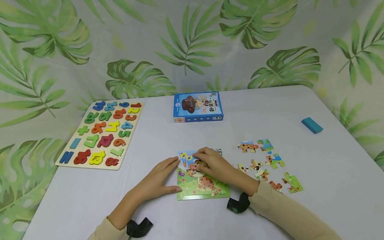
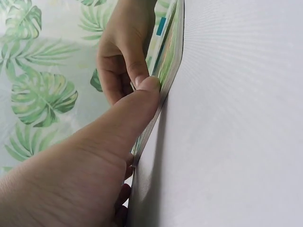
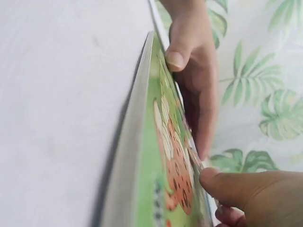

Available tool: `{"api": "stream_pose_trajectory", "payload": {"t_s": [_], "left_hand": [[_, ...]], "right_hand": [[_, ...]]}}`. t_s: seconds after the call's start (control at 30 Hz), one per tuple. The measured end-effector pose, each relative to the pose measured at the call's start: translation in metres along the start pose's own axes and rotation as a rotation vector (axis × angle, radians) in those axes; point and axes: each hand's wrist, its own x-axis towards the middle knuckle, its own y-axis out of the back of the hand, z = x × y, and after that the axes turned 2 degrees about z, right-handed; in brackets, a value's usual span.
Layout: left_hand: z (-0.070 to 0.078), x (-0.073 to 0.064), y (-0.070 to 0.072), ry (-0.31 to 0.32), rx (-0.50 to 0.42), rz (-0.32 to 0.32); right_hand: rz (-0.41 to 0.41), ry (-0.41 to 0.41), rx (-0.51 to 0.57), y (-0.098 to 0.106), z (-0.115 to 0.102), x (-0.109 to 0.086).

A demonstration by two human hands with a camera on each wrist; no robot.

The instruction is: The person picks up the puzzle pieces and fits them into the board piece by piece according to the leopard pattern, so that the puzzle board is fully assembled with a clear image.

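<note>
A jigsaw puzzle board (image 1: 189, 191) with a green border and a spotted cartoon animal lies before me. My left hand (image 1: 159, 178) rests along its left edge, thumb near the lower corner and fingertips near the upper one. In the left wrist view the left thumb (image 2: 128, 116) presses at the board's rim. Over the upper left of the picture, my right hand (image 1: 216, 165) pinches a puzzle piece (image 1: 190, 162) between thumb and fingers. The right wrist view shows the right thumb (image 3: 232, 184) at the thin edge of that piece; the fingers partly hide it.
Several loose puzzle pieces (image 1: 273, 160) lie right of the board, some partly behind the right forearm. A blue box (image 1: 198, 106) stands at the back. A wooden number board (image 1: 103, 160) lies at the left, and a teal block (image 1: 312, 125) at the far right.
</note>
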Motion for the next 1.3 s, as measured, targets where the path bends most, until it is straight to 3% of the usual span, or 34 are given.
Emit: {"api": "stream_pose_trajectory", "payload": {"t_s": [0.5,0.67,0.83,0.93,1.07,1.3], "left_hand": [[0.005,0.003,0.01,0.003,0.055,-0.038],[0.002,0.006,0.012,-0.001,0.062,-0.075],[0.0,0.008,0.01,0.009,0.043,-0.091],[0.0,0.009,0.008,0.015,0.019,-0.092],[0.001,0.01,0.007,0.016,0.003,-0.083],[0.001,0.009,0.006,-0.001,0.003,-0.066]], "right_hand": [[0.017,0.015,-0.093,-0.013,0.001,0.018],[0.03,0.01,-0.083,-0.014,-0.001,0.019],[-0.025,-0.054,-0.016,-0.01,-0.003,0.016],[-0.043,-0.111,0.096,0.0,-0.003,0.011],[0.012,-0.146,0.246,0.024,0.001,-0.001],[0.177,-0.143,0.303,0.073,0.025,-0.036]]}}
